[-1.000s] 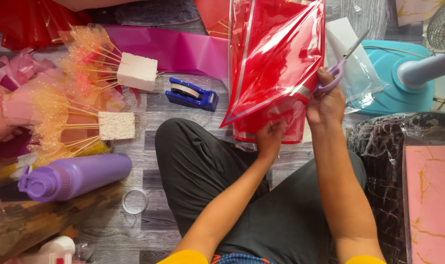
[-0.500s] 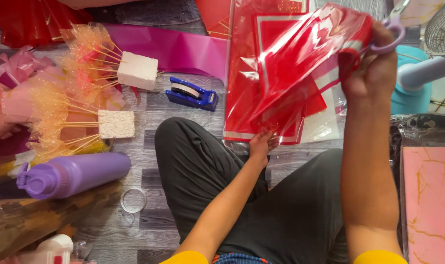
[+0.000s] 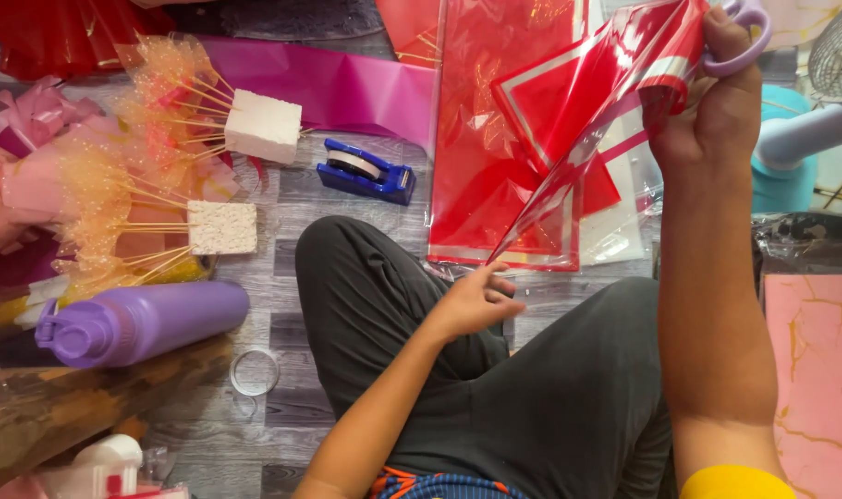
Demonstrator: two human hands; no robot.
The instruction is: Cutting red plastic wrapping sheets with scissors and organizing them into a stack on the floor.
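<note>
My right hand (image 3: 707, 111) is raised at the upper right, gripping purple-handled scissors (image 3: 744, 37) together with the top end of a red cellophane sheet (image 3: 587, 111) with silver edging. The sheet stretches down and left to my left hand (image 3: 476, 300), which pinches its lower corner just above my left knee. Beneath it, a stack of red wrapping sheets (image 3: 486, 166) lies flat on the grey wood-look floor.
A blue tape dispenser (image 3: 366, 171) sits left of the red stack. Two white foam blocks (image 3: 262, 125) (image 3: 222, 227) hold skewers wrapped in orange netting. A purple bottle (image 3: 139, 323) lies at the left, a clear tape roll (image 3: 255, 371) below it. Pink marbled paper (image 3: 814, 370) is at the right.
My right hand has lifted up and to the right with the scissors and the sheet's end, pulling the red cellophane out long. My left hand dropped lower, holding the bottom corner.
</note>
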